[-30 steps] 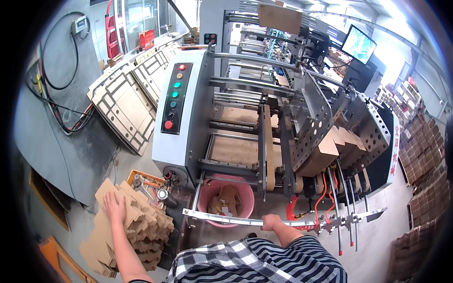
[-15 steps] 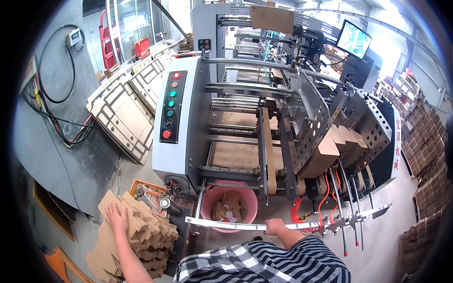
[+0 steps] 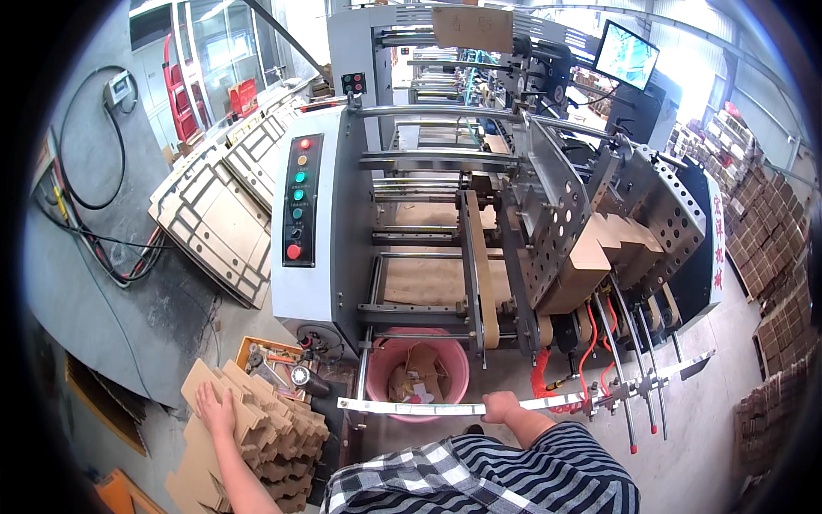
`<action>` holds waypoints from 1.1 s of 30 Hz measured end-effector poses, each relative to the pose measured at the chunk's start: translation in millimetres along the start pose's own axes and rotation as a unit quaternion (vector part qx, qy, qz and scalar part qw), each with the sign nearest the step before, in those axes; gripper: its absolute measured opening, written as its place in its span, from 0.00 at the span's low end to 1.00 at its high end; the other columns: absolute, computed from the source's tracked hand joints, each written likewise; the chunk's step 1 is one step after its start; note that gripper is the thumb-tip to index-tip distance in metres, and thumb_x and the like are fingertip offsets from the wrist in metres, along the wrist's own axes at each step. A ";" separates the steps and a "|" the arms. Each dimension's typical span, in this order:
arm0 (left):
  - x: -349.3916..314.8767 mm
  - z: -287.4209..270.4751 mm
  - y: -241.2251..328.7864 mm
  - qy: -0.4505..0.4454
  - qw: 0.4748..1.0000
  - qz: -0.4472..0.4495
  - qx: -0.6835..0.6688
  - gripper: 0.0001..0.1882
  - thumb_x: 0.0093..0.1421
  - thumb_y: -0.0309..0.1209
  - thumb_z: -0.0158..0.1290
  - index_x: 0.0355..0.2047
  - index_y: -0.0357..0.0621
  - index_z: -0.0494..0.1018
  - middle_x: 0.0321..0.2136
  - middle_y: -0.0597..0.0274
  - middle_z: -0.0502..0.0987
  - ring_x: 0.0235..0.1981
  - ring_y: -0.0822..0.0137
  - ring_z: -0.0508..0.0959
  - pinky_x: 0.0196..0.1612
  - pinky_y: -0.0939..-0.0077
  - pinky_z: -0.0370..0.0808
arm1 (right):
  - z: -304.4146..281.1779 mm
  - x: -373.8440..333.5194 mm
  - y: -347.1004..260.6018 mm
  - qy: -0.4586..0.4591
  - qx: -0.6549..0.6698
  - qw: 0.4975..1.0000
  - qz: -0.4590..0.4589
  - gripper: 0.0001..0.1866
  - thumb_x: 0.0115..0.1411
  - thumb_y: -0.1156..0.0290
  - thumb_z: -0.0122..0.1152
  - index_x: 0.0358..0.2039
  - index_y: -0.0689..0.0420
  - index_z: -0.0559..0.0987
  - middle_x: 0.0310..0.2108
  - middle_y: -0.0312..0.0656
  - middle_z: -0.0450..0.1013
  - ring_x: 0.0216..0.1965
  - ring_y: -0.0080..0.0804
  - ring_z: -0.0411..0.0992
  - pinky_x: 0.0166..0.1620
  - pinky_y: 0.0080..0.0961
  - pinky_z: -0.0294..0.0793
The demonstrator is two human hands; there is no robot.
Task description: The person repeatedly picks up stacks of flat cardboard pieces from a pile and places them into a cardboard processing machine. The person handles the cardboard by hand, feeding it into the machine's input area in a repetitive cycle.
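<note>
Flat against the front of a stack of die-cut brown cardboard sheets (image 3: 272, 433) rests my left hand (image 3: 216, 411), its fingers stretched out. The stack stands at the lower left with its notched edges toward the right. My right hand (image 3: 500, 407) is wrapped round a long metal bar (image 3: 432, 409) that crosses the front of a machine; the fingertips are partly hidden. More folded cardboard blanks (image 3: 591, 257) stand in the machine's feeder, between upright perforated metal plates (image 3: 556, 214), beyond my right hand.
A pink bin (image 3: 464, 370) with cardboard scraps stands behind the bar. An orange tool box (image 3: 248, 351) and a dark cylinder (image 3: 308, 379) lie by the stack. Left of the feeder is a button panel (image 3: 301, 201). Metal rods (image 3: 620, 398) and red hoses (image 3: 584, 343) project at right.
The view has shifted slightly. My left hand stays on the cardboard stack and my right hand stays on the bar.
</note>
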State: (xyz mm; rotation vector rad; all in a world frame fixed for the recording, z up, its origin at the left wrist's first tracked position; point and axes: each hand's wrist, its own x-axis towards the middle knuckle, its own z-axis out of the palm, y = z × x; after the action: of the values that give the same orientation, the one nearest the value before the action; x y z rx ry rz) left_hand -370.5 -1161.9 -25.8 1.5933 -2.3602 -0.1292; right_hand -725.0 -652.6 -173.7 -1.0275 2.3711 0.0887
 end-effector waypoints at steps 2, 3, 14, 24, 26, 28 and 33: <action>-0.2 2.4 -3.3 0.006 1.000 0.003 -0.004 0.33 0.55 0.44 0.51 0.58 0.39 0.62 0.61 0.50 0.59 0.64 0.52 0.54 0.65 0.57 0.48 | -3.2 -0.8 -2.7 -0.012 -0.003 1.000 0.007 0.22 0.44 0.55 0.61 0.38 0.53 0.78 0.38 0.46 0.76 0.42 0.43 0.74 0.45 0.37 0.73; 0.0 3.6 -4.1 0.009 1.000 0.004 -0.007 0.33 0.55 0.44 0.51 0.58 0.39 0.62 0.60 0.50 0.59 0.64 0.52 0.54 0.65 0.57 0.48 | -4.1 -1.2 -3.2 -0.017 -0.005 1.000 0.011 0.22 0.44 0.55 0.62 0.38 0.53 0.78 0.39 0.46 0.76 0.43 0.43 0.74 0.46 0.37 0.73; 0.0 3.3 -3.5 0.013 1.000 0.011 -0.002 0.32 0.56 0.44 0.51 0.57 0.38 0.63 0.60 0.48 0.60 0.63 0.51 0.54 0.64 0.57 0.48 | 2.4 -0.5 0.9 0.013 0.000 1.000 0.004 0.22 0.43 0.53 0.61 0.36 0.53 0.78 0.36 0.46 0.76 0.40 0.43 0.75 0.44 0.38 0.73; -1.0 2.8 -2.5 0.011 1.000 0.008 -0.007 0.33 0.56 0.45 0.51 0.57 0.39 0.62 0.60 0.49 0.59 0.64 0.52 0.54 0.65 0.57 0.48 | 3.6 -0.3 1.2 0.018 -0.004 1.000 0.004 0.22 0.44 0.53 0.61 0.36 0.53 0.78 0.36 0.46 0.76 0.40 0.43 0.75 0.43 0.38 0.74; -0.9 2.0 -2.0 0.010 1.000 0.009 -0.005 0.33 0.56 0.44 0.51 0.57 0.39 0.62 0.60 0.49 0.59 0.64 0.51 0.54 0.65 0.57 0.48 | 3.5 -0.5 0.9 0.019 -0.001 1.000 0.004 0.22 0.44 0.53 0.61 0.35 0.54 0.78 0.36 0.46 0.76 0.40 0.43 0.75 0.43 0.38 0.74; -0.6 2.2 -1.7 0.008 1.000 0.008 -0.003 0.33 0.56 0.44 0.51 0.57 0.38 0.62 0.60 0.49 0.59 0.63 0.51 0.54 0.65 0.57 0.48 | 2.7 -0.4 0.7 0.019 -0.002 1.000 0.003 0.22 0.43 0.53 0.61 0.35 0.54 0.78 0.36 0.46 0.76 0.40 0.43 0.75 0.43 0.38 0.74; -0.1 1.4 -0.7 0.004 1.000 0.009 0.002 0.32 0.56 0.43 0.51 0.57 0.38 0.62 0.60 0.49 0.59 0.63 0.51 0.54 0.65 0.58 0.49 | -0.5 -2.1 -0.7 0.017 -0.006 1.000 0.004 0.22 0.43 0.53 0.62 0.36 0.54 0.78 0.36 0.46 0.76 0.41 0.43 0.75 0.44 0.38 0.73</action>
State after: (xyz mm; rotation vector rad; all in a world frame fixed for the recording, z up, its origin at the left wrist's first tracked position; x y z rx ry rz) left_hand -370.2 -1162.1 -27.3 1.5727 -2.3695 -0.1135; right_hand -723.6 -651.8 -172.2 -1.0335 2.4069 0.0881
